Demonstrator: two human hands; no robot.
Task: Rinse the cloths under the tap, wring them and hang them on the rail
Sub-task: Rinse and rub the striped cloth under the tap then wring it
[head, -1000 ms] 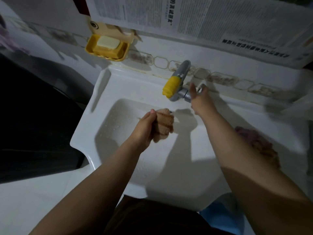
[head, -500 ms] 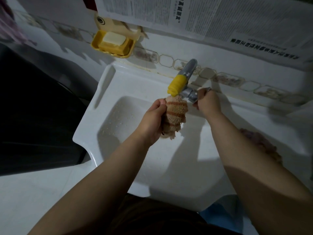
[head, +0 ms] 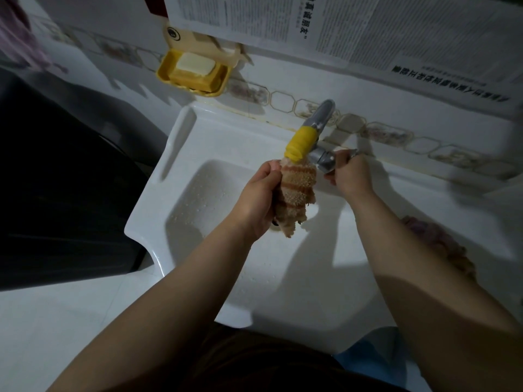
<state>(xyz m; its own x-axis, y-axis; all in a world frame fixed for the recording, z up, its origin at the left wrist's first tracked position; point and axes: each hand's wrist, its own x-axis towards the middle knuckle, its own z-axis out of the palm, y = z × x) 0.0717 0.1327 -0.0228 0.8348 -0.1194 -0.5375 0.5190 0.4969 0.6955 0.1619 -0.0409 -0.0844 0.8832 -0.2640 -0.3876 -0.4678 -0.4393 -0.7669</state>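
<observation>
Under the tap [head: 310, 137], touching its yellow spout, hangs the striped cloth [head: 295, 193], gripped in the left hand [head: 259, 198] over the sink [head: 181, 154] basin. Right of the tap, the right hand [head: 349, 175] curls round the handle. Another cloth [head: 437, 240] lies on the sink's right ledge. Newspaper [head: 353, 26] above the tap carries Chinese print, too blurred to read.

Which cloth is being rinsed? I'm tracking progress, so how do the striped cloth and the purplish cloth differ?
The striped cloth is gripped by the left hand right under the yellow spout; the purplish cloth lies untouched on the sink's right ledge. The striped one is tan with darker bands and hangs bunched; the purplish one lies in a crumpled heap. Both are small cloths.
</observation>
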